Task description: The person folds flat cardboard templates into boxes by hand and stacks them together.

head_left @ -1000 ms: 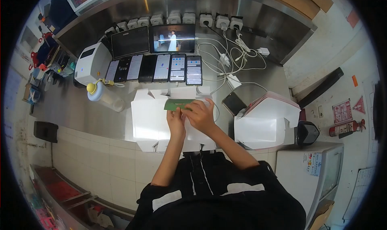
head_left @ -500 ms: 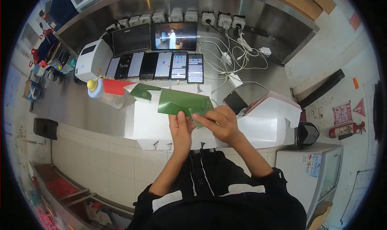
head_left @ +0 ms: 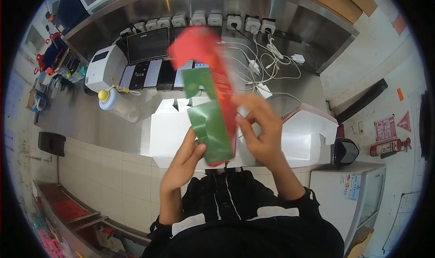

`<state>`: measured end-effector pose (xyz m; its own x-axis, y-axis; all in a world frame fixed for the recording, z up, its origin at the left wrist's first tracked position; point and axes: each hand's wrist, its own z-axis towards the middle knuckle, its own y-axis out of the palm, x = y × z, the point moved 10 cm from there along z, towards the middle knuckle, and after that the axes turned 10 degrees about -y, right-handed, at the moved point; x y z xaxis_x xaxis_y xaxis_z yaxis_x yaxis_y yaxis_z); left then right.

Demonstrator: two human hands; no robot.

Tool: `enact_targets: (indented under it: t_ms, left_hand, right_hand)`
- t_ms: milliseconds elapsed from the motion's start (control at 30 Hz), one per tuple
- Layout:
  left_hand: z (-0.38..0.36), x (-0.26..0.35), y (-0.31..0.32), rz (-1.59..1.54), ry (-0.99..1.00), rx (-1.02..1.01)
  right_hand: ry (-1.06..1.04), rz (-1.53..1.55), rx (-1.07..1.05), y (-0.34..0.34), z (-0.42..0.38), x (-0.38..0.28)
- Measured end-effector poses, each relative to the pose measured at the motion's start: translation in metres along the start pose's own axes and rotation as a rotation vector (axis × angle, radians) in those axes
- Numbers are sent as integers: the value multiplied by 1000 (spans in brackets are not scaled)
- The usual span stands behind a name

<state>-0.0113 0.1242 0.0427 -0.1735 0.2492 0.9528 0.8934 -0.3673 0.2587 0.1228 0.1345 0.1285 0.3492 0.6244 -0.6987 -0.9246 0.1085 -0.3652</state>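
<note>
A red and green printed carton piece [head_left: 212,130] stands up lengthwise between my hands, its red upper end blurred by motion. My left hand [head_left: 185,160] grips its lower left edge, thumb on the green face. On the right edge, my right hand [head_left: 263,131] is closed on the red side with thumb and fingers, partly smeared. Beneath lies a flat white carton sheet [head_left: 170,133] with cut flaps at its back edge. To the right is an open white box [head_left: 297,148], with red-edged folded pieces [head_left: 310,111] at its back.
A yellow-capped bottle [head_left: 120,106] and a white label printer [head_left: 105,68] stand on the left. Phones [head_left: 153,73] line the back below a dark tablet [head_left: 148,45]. White cables [head_left: 272,59] tangle at the back right. A black device [head_left: 345,150] sits at the right edge.
The carton piece has swung from lying sideways to upright, its red end moving up and right. My left hand has moved left and down; my right hand has shifted slightly right.
</note>
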Motion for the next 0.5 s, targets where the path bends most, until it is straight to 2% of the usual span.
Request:
enact_targets:
  t_ms: [33,67,100,133,167,233,267,300,400,500]
  left_hand:
    - [-4,8,-5,0,1,4]
    - [-7,18,-11,136,12,-11]
    - [-9,25,-12,271,23,-25]
    - [-9,28,-23,283,-12,100]
    - [-10,29,-27,284,-11,107]
    - [-12,41,-43,477,69,219]
    - [-11,39,-54,465,114,301]
    - [-11,38,-55,462,112,307]
    - [-27,53,-63,511,154,604]
    - [-31,57,-46,535,207,505]
  right_hand:
    - [80,-182,106,-17,6,-1]
    - [77,-178,106,-16,7,1]
    - [75,-305,93,-15,7,5]
    - [73,-432,78,-14,6,9]
    - [70,-426,75,-13,2,11]
    - [255,-211,-164,11,-16,33]
    - [427,-29,-186,15,-23,40]
    - [426,-27,-192,15,-24,44]
    - [317,26,-139,4,-18,47]
    - [203,-34,-100,-7,-2,38]
